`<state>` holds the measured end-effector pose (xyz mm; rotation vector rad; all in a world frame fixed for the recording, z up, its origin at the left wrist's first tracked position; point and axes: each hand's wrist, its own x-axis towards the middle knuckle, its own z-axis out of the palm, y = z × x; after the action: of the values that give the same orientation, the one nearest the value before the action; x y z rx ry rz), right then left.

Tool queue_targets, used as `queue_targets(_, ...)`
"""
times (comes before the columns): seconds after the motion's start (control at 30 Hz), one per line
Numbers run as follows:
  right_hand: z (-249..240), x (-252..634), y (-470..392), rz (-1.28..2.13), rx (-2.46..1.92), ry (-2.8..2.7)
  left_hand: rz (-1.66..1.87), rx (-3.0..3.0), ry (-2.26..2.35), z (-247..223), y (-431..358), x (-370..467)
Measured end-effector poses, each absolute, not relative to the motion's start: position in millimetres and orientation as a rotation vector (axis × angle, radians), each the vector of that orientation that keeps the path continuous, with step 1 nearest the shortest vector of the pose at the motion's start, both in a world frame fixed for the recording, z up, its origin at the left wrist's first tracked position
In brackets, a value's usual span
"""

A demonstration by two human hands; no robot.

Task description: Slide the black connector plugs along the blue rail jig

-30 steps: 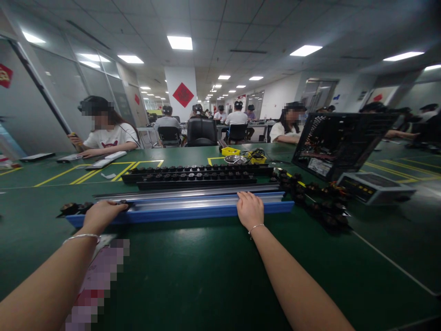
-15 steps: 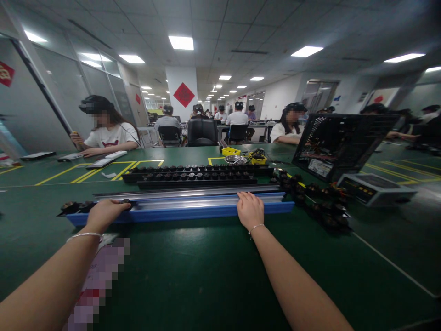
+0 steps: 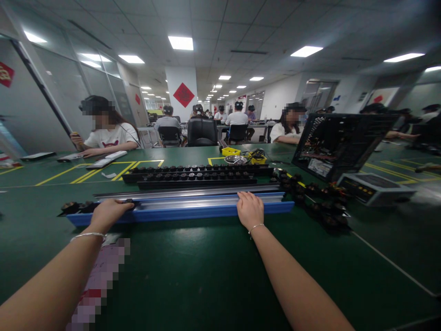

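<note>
A long blue rail (image 3: 193, 214) with a silver inner channel lies crosswise in front of me. Black round-topped parts (image 3: 84, 208) sit at its left end. My left hand (image 3: 109, 214) is closed over the rail's left section, thumb and fingertips on a small black part (image 3: 130, 205) in the channel; the palm side is hidden. Towards the right end, my right hand (image 3: 250, 210) grips the rail with its fingers bent over the far side. Just behind lies a second rail, dark-edged and silver (image 3: 165, 190).
Behind are black strips (image 3: 196, 181) lined with round parts. Loose black parts (image 3: 330, 214), a power supply unit (image 3: 375, 189) and an open computer case (image 3: 344, 142) stand to the right. A metal bowl (image 3: 236, 159) and yellow trays (image 3: 230, 151) are farther back; people sit beyond.
My left hand has slid a little to the right along the blue rail, and the small black part has moved with it. My right hand stays in place.
</note>
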<state>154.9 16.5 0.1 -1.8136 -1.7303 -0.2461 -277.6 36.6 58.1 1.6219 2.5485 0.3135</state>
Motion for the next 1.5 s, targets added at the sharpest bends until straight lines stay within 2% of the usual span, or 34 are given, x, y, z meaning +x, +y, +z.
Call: queue_targets(1.5, 2.2, 154.4, 15.6, -0.252, -1.836, -1.743, 0.353, 1.67, 2.496, 64.4, 30.9, -253.9)
